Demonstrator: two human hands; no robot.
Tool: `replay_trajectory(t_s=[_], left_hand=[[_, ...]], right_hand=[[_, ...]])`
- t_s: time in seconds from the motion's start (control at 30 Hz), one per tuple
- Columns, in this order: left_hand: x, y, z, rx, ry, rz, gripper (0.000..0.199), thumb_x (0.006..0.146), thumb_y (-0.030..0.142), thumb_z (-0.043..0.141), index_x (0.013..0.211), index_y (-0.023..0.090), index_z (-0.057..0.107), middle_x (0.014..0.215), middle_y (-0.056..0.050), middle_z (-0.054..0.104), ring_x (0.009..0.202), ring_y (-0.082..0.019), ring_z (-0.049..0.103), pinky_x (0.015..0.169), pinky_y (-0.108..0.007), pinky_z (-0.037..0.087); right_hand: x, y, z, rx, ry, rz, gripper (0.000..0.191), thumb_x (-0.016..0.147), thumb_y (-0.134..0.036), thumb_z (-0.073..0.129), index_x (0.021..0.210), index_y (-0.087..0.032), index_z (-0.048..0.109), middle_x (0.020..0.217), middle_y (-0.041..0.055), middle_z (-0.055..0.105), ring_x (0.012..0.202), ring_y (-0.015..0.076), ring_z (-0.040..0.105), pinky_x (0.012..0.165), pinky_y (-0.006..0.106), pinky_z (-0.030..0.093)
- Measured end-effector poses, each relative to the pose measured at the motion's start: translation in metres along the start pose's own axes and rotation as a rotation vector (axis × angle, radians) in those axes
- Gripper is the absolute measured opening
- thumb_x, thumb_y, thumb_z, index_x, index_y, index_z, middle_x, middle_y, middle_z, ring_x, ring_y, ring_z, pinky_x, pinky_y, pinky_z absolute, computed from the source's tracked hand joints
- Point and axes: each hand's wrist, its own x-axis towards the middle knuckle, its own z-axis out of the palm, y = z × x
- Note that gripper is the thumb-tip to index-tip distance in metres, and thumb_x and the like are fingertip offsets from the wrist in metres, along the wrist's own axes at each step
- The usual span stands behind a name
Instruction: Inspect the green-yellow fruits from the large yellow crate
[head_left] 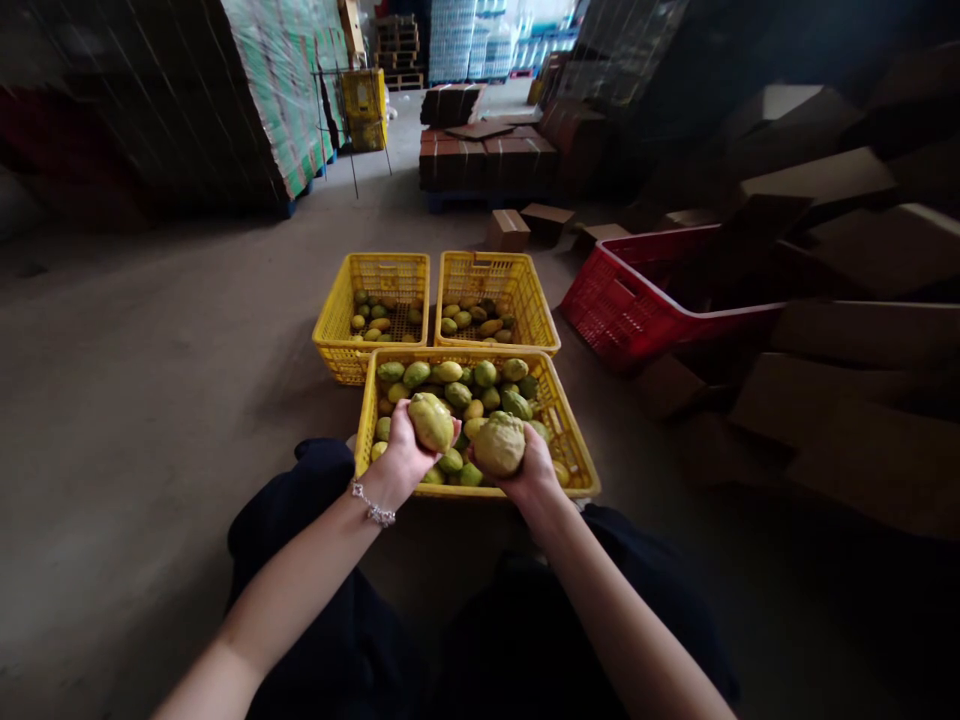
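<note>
Above a yellow crate [480, 491] full of green and yellow fruits, my left hand [405, 450] holds a smooth yellow-green fruit [431, 422], its fingers curled beneath. A larger, bumpy pale green fruit [499, 445] rests in my right hand [534, 470], gripped from its right side and below. The two held fruits are side by side with a small gap between them. Behind the near crate stand a left yellow crate [337, 335] and a right yellow crate [541, 310], each with fewer fruits on its bottom.
A red crate [630, 305] stands on the right beside a heap of cardboard boxes [840, 330]. Small cartons [508, 230] and stacked flat cardboard [487, 160] lie farther back. Wrapped pallets [277, 100] rise at the back left. My knees flank the near crate.
</note>
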Motion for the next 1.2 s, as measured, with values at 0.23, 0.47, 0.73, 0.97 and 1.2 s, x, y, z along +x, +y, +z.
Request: replay_trajectory(t_s=[0.23,0.47,0.73,0.97,1.2], left_hand=[[0.001,-0.001,0.000,-0.051,-0.041,0.036,0.026,0.088,0.027,0.041,0.092,0.019,0.066,0.073,-0.006,0.065,0.065,-0.019,0.065,0.069,-0.035,0.060],[0.000,0.006,0.003,-0.004,-0.007,0.005,0.021,0.090,0.035,0.051,0.087,0.016,0.061,0.075,-0.007,0.064,0.066,-0.020,0.065,0.059,-0.036,0.061],[0.001,0.004,0.004,0.044,-0.099,-0.076,0.026,0.094,0.037,0.058,0.091,0.011,0.061,0.079,-0.010,0.065,0.065,-0.015,0.066,0.051,-0.021,0.058],[-0.002,0.008,0.000,0.265,-0.255,0.338,0.019,0.077,0.014,0.076,0.088,0.016,0.061,0.083,-0.002,0.067,0.074,-0.013,0.066,0.070,-0.024,0.059],[-0.017,0.009,-0.004,0.552,-0.405,0.853,0.056,0.051,-0.003,0.082,0.097,0.022,0.064,0.102,0.000,0.066,0.095,-0.014,0.062,0.091,-0.020,0.047]], right_hand=[[-0.005,0.000,0.002,-0.024,-0.117,0.086,0.029,0.087,-0.031,0.040,0.077,-0.020,0.065,0.060,0.0066,0.068,0.061,0.0242,0.068,0.070,0.046,0.059],[-0.012,-0.001,0.002,-0.041,-0.172,0.039,0.022,0.089,-0.033,0.050,0.080,-0.019,0.063,0.065,0.0046,0.071,0.055,0.0193,0.067,0.064,0.038,0.060],[-0.019,0.004,0.009,-0.113,-0.300,-0.019,0.004,0.086,-0.024,0.059,0.087,-0.023,0.063,0.074,-0.0008,0.074,0.060,0.0173,0.068,0.048,0.027,0.055],[-0.017,0.005,0.003,-0.249,-0.370,-0.287,0.026,0.065,-0.017,0.077,0.087,-0.021,0.063,0.080,-0.0013,0.072,0.070,0.0171,0.067,0.058,0.029,0.059],[-0.024,0.008,-0.002,-0.447,-0.403,-0.754,0.065,0.048,-0.007,0.089,0.104,-0.025,0.061,0.099,-0.0032,0.071,0.091,0.0150,0.066,0.084,0.024,0.053]])
